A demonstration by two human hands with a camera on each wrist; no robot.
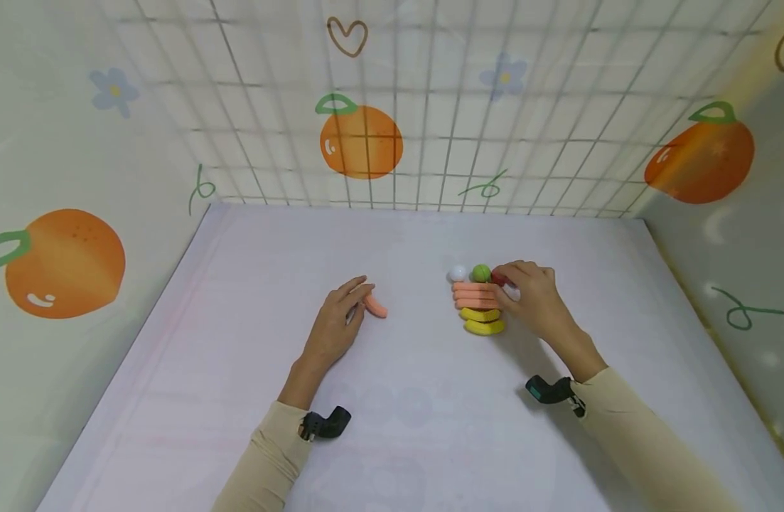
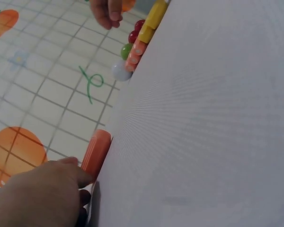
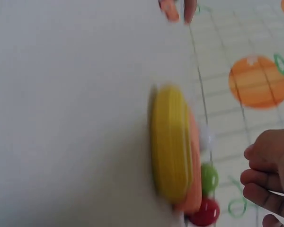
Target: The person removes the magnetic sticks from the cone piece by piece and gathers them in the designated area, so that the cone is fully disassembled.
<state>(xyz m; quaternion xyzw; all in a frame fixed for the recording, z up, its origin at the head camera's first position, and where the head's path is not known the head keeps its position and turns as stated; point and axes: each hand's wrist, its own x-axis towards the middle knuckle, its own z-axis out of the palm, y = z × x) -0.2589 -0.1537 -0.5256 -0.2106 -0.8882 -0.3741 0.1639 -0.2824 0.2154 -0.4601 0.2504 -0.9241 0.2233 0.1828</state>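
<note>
In the head view my left hand [image 1: 333, 323] rests on the table with its fingertips at the end of a curved, salmon-pink sausage-shaped piece [image 1: 376, 306]. My right hand [image 1: 536, 297] is over the right end of a group of small toys, its fingers bent and holding nothing in the right wrist view. Under its fingertips lies a red ball [image 1: 497, 277], with a second red ball [image 2: 133, 36] showing in the left wrist view. A green ball [image 1: 481, 273] and a white ball [image 1: 458, 273] continue that row. Below them lie several pink pieces [image 1: 475, 295] and two yellow banana-shaped pieces [image 1: 483, 327].
A pale cloth covers the table [image 1: 392, 434]. Behind it stands a white wire grid [image 1: 430, 142] in front of fabric printed with oranges. Fabric side walls [image 1: 65, 384] close in the left and right. Each wrist carries a small black camera [image 1: 328, 424].
</note>
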